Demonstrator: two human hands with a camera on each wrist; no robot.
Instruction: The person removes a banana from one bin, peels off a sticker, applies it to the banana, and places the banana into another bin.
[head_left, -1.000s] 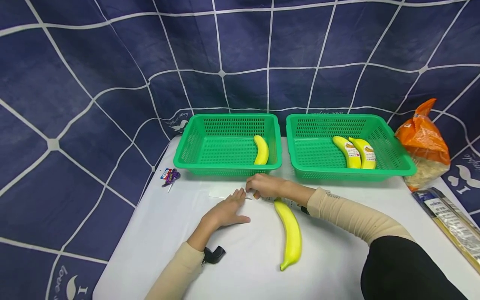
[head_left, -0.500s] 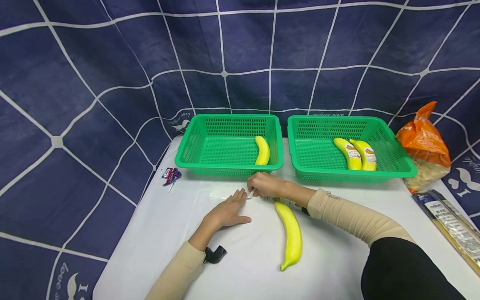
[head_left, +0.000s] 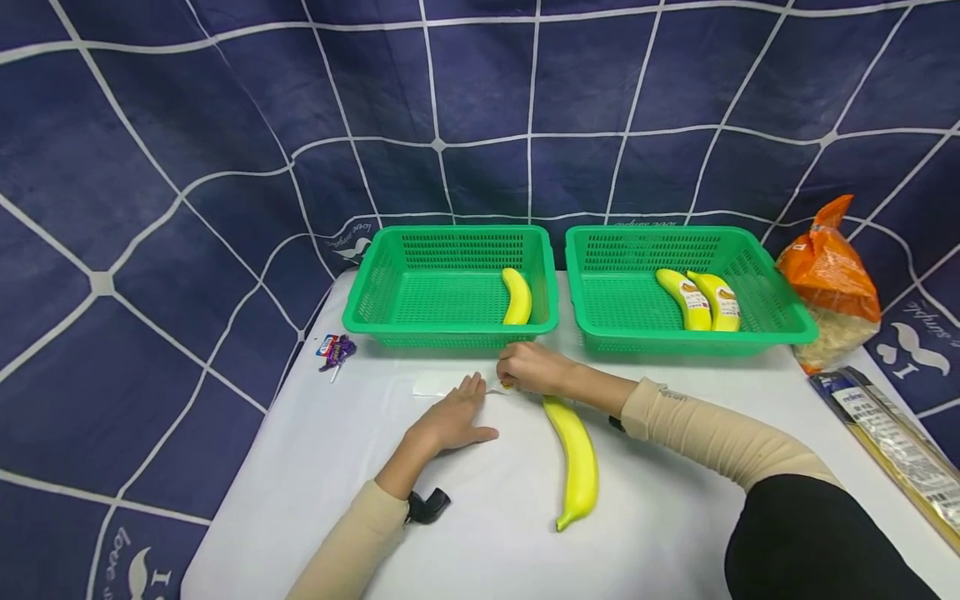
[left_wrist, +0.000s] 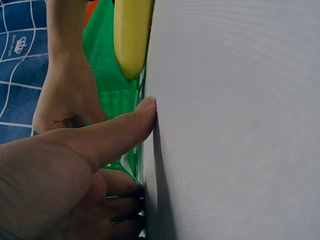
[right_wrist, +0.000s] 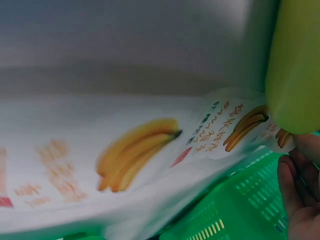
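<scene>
My left hand [head_left: 452, 419] lies palm down on the table, its straight fingertips on the white backing strip [head_left: 433, 383]. In the left wrist view the thumb [left_wrist: 125, 131] reaches out to the white surface. At the strip's right part, my right hand [head_left: 534, 369] pinches a banana-printed label between thumb and fingers. The right wrist view shows the label strip [right_wrist: 150, 150] running toward those fingertips [right_wrist: 287, 175], with banana pictures and lettering. A large yellow banana [head_left: 579, 467] lies just below the right hand, its upper end close to the strip.
Behind the hands stand two green baskets. The left basket [head_left: 450, 339] holds one banana [head_left: 517, 297]; the right basket [head_left: 675, 340] holds two labelled bananas [head_left: 724, 304]. An orange-topped bag [head_left: 828, 287] and a long flat package [head_left: 892, 442] sit right. Purple-wrapped candy [head_left: 339, 352] lies left.
My right hand has moved slightly right, away from the left fingertips, with the label in its fingers. The left hand stays in place; the head view has shifted a little.
</scene>
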